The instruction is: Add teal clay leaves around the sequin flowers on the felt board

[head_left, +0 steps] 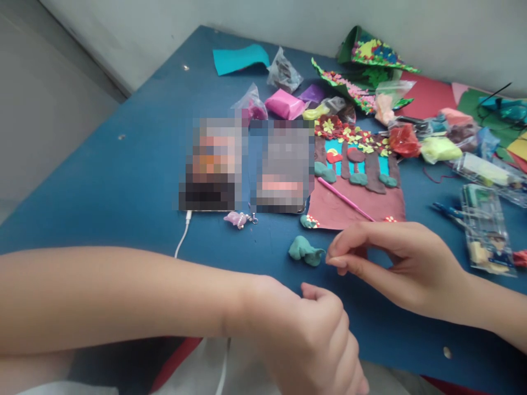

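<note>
My right hand (395, 263) has its thumb and fingers pinched together beside a lump of teal-green modelling clay (304, 251) on the table. Whether a bit of clay sits in the pinch is too small to tell. Nearer the table's front edge, my left hand (317, 340) is curled closed, back of the hand up, and its palm side is hidden. Beyond the clay lies a clay picture (349, 206) with brown trunks, red and yellow blossoms and teal bushes on a reddish-brown ground. A pink stick tool (346, 198) rests across it.
Two blurred-out phones (214, 164) lie left of the picture, one with a white cable (183, 236). A purple charm (237, 219) is below them. Bagged clay (285, 104), coloured sheets (241, 59), blue scissors (450, 211) and a clear plastic case (488, 230) spread behind and right.
</note>
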`<state>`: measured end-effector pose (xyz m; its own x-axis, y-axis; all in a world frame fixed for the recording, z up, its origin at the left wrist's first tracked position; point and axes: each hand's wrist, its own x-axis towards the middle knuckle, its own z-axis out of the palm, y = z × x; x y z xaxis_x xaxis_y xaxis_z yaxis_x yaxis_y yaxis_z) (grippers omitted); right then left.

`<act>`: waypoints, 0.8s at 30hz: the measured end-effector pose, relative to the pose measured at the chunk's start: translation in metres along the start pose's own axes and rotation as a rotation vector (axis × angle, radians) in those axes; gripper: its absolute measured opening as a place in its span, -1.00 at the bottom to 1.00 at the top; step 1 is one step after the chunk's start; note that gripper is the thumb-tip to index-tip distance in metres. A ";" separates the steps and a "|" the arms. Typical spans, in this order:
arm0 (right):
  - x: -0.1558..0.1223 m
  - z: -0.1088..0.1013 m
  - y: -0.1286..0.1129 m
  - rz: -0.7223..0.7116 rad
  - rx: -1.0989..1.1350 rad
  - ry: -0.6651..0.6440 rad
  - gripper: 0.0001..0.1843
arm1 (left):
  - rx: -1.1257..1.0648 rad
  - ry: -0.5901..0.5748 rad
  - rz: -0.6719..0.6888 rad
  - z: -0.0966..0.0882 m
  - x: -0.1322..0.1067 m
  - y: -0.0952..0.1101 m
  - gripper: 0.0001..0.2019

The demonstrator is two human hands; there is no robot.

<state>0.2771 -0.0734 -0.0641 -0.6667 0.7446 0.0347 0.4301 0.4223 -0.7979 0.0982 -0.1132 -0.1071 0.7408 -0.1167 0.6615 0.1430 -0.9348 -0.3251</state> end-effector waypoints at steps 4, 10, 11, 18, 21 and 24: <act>0.000 -0.001 0.001 -0.010 0.020 -0.006 -0.89 | -0.009 0.008 0.006 0.001 0.001 0.000 -0.59; 0.000 0.000 0.002 -0.043 -0.023 0.034 -0.88 | -0.012 0.009 0.005 0.000 0.002 -0.001 -0.57; 0.000 0.000 0.002 -0.041 -0.026 0.040 -0.87 | -0.013 0.011 0.008 0.000 0.002 -0.002 -0.57; -0.003 0.001 0.003 -0.134 -0.187 0.088 -0.86 | -0.023 0.021 0.019 0.000 0.000 -0.001 -0.59; -0.004 0.003 0.003 -0.219 -0.278 0.129 -0.86 | -0.013 0.017 0.009 0.000 0.000 0.001 -0.59; -0.005 0.003 0.003 -0.347 -0.398 0.165 -0.89 | -0.011 0.010 0.014 0.000 -0.001 0.002 -0.60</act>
<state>0.2796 -0.0771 -0.0687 -0.7201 0.5842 0.3745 0.4199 0.7965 -0.4351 0.0981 -0.1153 -0.1085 0.7360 -0.1334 0.6637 0.1251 -0.9367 -0.3271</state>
